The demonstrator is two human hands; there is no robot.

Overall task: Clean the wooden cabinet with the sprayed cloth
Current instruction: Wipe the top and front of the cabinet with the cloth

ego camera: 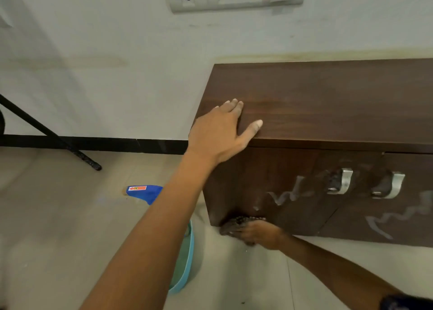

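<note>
Left hand (pixel 218 131) flat, fingers spread on the dark woodgrain cabinet (pixel 328 103) top; right hand (pixel 260 233) grips a dark speckled cloth (pixel 236 223) against its lower front corner, blurred.

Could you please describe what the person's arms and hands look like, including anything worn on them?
Both forearms are bare, with no sleeves in view. The left hand has pale, whitish dust on its fingertips. The right hand is motion-blurred; near the frame's lower right corner, a dark band or cuff shows on that arm.
</note>
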